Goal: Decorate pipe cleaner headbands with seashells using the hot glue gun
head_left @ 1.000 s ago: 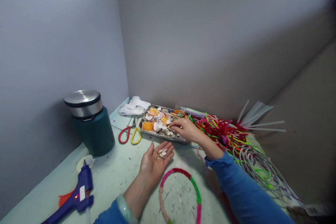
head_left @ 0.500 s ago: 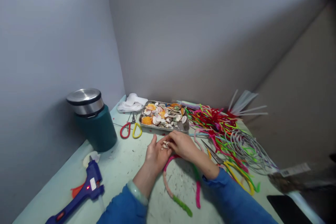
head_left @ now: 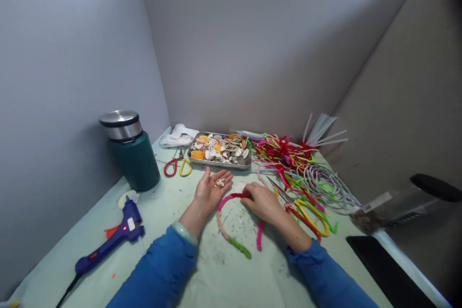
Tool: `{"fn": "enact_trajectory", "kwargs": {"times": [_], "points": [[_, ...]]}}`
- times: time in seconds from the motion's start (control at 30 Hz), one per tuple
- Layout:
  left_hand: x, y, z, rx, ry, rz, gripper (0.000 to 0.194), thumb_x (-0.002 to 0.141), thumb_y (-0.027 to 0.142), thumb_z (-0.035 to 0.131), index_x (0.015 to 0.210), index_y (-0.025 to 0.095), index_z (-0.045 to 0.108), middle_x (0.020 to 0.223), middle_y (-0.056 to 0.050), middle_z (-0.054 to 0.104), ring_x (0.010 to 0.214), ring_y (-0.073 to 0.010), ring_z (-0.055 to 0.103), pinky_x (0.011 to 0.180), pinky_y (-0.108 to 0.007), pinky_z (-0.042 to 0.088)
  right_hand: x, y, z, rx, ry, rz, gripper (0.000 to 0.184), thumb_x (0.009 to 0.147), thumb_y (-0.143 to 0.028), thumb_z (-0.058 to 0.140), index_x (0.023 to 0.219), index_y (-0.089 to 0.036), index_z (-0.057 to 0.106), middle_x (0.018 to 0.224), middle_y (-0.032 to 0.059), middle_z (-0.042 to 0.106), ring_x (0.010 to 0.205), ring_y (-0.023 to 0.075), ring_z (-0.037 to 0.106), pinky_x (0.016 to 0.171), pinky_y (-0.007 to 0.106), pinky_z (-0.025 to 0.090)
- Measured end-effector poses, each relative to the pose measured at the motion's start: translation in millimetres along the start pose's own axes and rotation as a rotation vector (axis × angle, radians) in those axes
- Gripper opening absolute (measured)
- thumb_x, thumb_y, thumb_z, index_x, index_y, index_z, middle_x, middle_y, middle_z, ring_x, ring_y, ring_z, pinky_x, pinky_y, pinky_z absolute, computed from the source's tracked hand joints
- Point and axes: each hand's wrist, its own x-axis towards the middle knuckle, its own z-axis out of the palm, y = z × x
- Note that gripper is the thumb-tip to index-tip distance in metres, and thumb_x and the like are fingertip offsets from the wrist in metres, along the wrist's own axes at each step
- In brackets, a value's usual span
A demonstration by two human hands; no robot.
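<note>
Risks, L to R. Glue gun (head_left: pixel 124 233): indicator lit red, so nozzle prob. hot; contact burn poss. if L sleeve (head_left: pixel 162 260) swings out that way. L hand (head_left: pixel 210 191): palm up, fingers extended, clamped on nothing. Small shells (head_left: pixel 220 183) rest loose in its palm; a tilt or knock could spill them, as no finger closes over them. Hoop (head_left: pixel 238 247): fuzzy-wrapped, open at near end; a one-sided push could skew it or spread its ends. R hand (head_left: pixel 264 203): fingers curled together at hoop's red top section; cannot tell if clamped on it. Scissors (head_left: pixel 283 194): blades near R hand, to its R; a careless sideways move could cause a nick.

Pos., L to R. Small shells: on L palm, touching. Shell tray (head_left: pixel 220 163): beyond both hands, apart from them. Hoop: on table (head_left: pixel 249 284), upper L arc just beside L hand, red top at R fingertips.
</note>
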Motion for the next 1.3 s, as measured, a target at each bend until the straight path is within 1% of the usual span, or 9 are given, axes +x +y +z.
{"fn": "enact_trajectory", "kwargs": {"times": [0.2, 0.37, 0.5, 0.7, 0.83, 0.93, 1.07, 1.2, 1.3], "points": [[-5, -4, 3.4, 0.23, 0.004, 0.11, 0.051, 0.09, 0.052, 0.042, 0.097, 0.006, 0.063, 0.099, -0.019, 0.067, 0.09, -0.0222, 0.065, 0.079, -0.031, 0.051, -16, 1, 9, 0.217, 0.028, -0.151, 0.007, 0.08, -0.02, 0.058, 0.078, -0.018, 0.064, 0.081, 0.003, 0.064, 0.074, 0.0147, 0.057, 0.064, 0.024, 0.035], [-19, -5, 3.0, 0.495, -0.002, 0.179, 0.065, 0.087, 0.062, 0.039, 0.118, 0.008, 0.057, 0.111, -0.019, 0.066, 0.113, -0.026, 0.057, 0.099, -0.037, 0.039, -25, -1, 7, 0.356, 0.077, -0.134, 0.007, 0.078, -0.02, 0.06, 0.074, -0.017, 0.064, 0.074, 0.0015, 0.062, 0.067, 0.0135, 0.054, 0.062, 0.024, 0.036], [-29, -5, 1.0, 0.637, -0.114, 0.179, 0.073, 0.084, 0.07, 0.031, 0.133, 0.018, 0.049, 0.128, -0.015, 0.059, 0.131, -0.0249, 0.042, 0.111, -0.04, 0.023, -33, -5, 8, 0.41, 0.099, -0.158, 0.008, 0.079, -0.021, 0.06, 0.074, -0.017, 0.064, 0.074, 0.001, 0.062, 0.066, 0.0134, 0.054, 0.061, 0.024, 0.037], [-38, -5, -4.1, 0.796, -0.163, 0.224, 0.069, 0.084, 0.072, 0.023, 0.128, 0.028, 0.055, 0.141, -0.007, 0.049, 0.138, -0.024, 0.032, 0.113, -0.043, 0.017, -49, -9, 18, 0.332, 0.106, -0.23, 0.004, 0.077, -0.018, 0.061, 0.075, -0.018, 0.066, 0.075, 0.001, 0.064, 0.068, 0.0134, 0.055, 0.062, 0.023, 0.037], [-55, 3, -13.0, 0.857, -0.027, 0.339, 0.059, 0.08, 0.066, 0.047, 0.114, 0.02, 0.063, 0.127, -0.015, 0.059, 0.122, -0.0278, 0.05, 0.1, -0.04, 0.036, -59, -11, 20, 0.324, 0.129, -0.261, 0.005, 0.078, -0.017, 0.06, 0.076, -0.017, 0.065, 0.075, 0.0015, 0.063, 0.068, 0.0132, 0.054, 0.063, 0.023, 0.038], [-70, 10, -18.4, 0.912, 0.03, 0.398, 0.043, 0.071, 0.053, 0.068, 0.092, 0.015, 0.068, 0.106, -0.016, 0.066, 0.094, -0.0241, 0.063, 0.072, -0.029, 0.048, -62, -12, 19, 0.385, 0.146, -0.244, 0.007, 0.078, -0.018, 0.058, 0.073, -0.017, 0.064, 0.073, 0.0012, 0.062, 0.066, 0.0132, 0.053, 0.062, 0.023, 0.039], [-83, 8, -19.6, 0.999, 0.109, 0.42, 0.032, 0.065, 0.042, 0.074, 0.076, 0.012, 0.068, 0.079, -0.01, 0.067, 0.054, -0.0124, 0.055, 0.043, -0.021, 0.032, -54, -18, 18, 0.559, 0.212, -0.144, 0.01, 0.077, -0.023, 0.056, 0.071, -0.016, 0.061, 0.069, 0.0003, 0.06, 0.064, 0.0134, 0.053, 0.06, 0.024, 0.041], [-84, -1, -19.4, 1.095, -0.023, 0.375, 0.03, 0.066, 0.041, 0.073, 0.07, 0.012, 0.066, 0.06, -0.004, 0.061, 0.046, -0.0106, 0.048, 0.04, -0.02, 0.029, -41, -35, 13, 0.68, 0.31, -0.063, 0.014, 0.077, -0.03, 0.056, 0.07, -0.017, 0.058, 0.064, -0.0012, 0.056, 0.06, 0.0136, 0.051, 0.057, 0.024, 0.039], [-83, -4, -20.8, 1.127, 0.016, 0.346, 0.03, 0.07, 0.043, 0.068, 0.068, 0.012, 0.064, 0.047, 0.002, 0.049, 0.036, -0.0072, 0.035, 0.036, -0.02, 0.023, -31, -42, 8, 0.743, 0.255, -0.105, 0.022, 0.084, -0.034, 0.05, 0.076, -0.017, 0.061, 0.07, 0.0007, 0.06, 0.066, 0.0149, 0.054, 0.059, 0.024, 0.04]]}}
